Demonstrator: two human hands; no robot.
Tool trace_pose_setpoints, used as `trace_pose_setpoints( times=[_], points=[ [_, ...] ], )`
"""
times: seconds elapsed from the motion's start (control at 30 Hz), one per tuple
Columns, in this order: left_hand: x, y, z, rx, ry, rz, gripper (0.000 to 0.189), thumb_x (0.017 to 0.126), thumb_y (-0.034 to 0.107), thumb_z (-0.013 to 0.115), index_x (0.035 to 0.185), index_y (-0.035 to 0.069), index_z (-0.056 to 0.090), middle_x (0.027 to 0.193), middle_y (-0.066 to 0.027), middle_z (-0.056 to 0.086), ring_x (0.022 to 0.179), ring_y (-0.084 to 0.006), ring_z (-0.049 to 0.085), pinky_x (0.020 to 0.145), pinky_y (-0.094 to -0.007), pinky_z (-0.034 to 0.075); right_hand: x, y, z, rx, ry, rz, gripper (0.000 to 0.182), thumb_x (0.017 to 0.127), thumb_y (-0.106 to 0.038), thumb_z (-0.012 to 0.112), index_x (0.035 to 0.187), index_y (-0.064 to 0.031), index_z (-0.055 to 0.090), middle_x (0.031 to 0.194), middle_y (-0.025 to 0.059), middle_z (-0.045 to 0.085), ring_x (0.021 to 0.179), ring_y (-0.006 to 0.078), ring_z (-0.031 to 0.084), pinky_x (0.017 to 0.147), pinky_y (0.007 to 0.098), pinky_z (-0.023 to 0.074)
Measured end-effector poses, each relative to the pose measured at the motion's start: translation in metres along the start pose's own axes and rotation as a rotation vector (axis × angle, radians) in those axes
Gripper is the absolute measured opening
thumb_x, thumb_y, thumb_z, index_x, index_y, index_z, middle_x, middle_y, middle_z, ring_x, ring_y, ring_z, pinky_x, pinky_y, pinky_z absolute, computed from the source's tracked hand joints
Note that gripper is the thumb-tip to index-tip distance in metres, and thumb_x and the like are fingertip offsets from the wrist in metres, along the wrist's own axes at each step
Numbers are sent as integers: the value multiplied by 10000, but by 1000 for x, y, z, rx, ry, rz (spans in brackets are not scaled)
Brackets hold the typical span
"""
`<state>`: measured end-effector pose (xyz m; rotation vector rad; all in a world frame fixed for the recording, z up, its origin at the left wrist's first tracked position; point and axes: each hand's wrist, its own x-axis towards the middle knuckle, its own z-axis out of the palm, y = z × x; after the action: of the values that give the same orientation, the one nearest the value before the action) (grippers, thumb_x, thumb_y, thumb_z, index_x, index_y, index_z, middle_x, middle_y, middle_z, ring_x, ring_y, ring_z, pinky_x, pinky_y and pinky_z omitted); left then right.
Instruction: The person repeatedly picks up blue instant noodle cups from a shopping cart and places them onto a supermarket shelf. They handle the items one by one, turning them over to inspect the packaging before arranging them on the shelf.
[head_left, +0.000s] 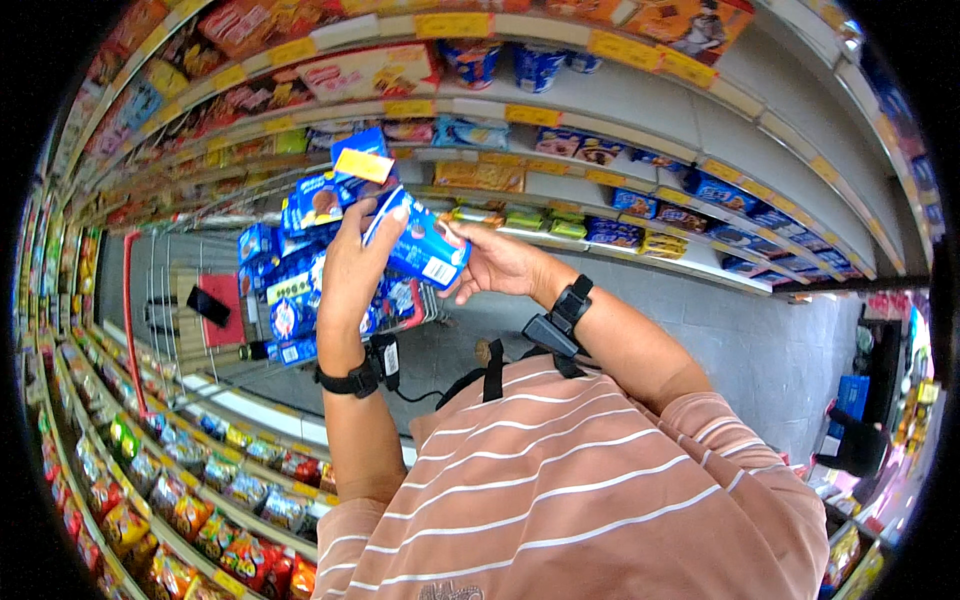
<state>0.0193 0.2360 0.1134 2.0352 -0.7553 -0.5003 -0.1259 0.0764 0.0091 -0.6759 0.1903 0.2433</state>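
Observation:
A blue printed snack tub (424, 238) with a barcode is tilted between my two hands above a heap of goods. My left hand (358, 259) grips it near the white-edged rim, thumb on the near side. At the other end, my right hand (504, 259) holds the base, with some of its fingers hidden behind the tub. Just past my left hand, blue snack packages (321, 201) are piled up in a wire shopping cart (161, 330). A blue box with a yellow label (363, 165) stands at the top of the pile.
A shelf (637, 105) with biscuit packs and two large blue tubs (537, 69) runs along the far side. Bagged snacks (247, 551) line the near-left shelf. A dark phone (208, 306) lies on a red item (225, 330) in the cart. Grey floor (660, 300) shows at right.

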Motion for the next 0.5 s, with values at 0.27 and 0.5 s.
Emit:
trace_pose_setpoints(
  times=[0.27,0.5],
  points=[
    [19,9,60,-63,-106,297,745,824,315,814,1373,-68,489,1306,-242,566,1194,-329,586,1023,-397,460,-67,-29,-6,-597,261,-197,713,877,-478,744,1381,-36,503,1146,82,646,1032,162,625,861,318,548],
    [24,72,121,80,-116,519,945,705,313,881,1446,-30,404,1370,-246,457,1288,-379,487,1082,-427,419,-112,-62,-27,-952,542,-341,882,720,-348,862,1394,8,419,1146,124,639,1003,198,601,892,308,501]
  ],
)
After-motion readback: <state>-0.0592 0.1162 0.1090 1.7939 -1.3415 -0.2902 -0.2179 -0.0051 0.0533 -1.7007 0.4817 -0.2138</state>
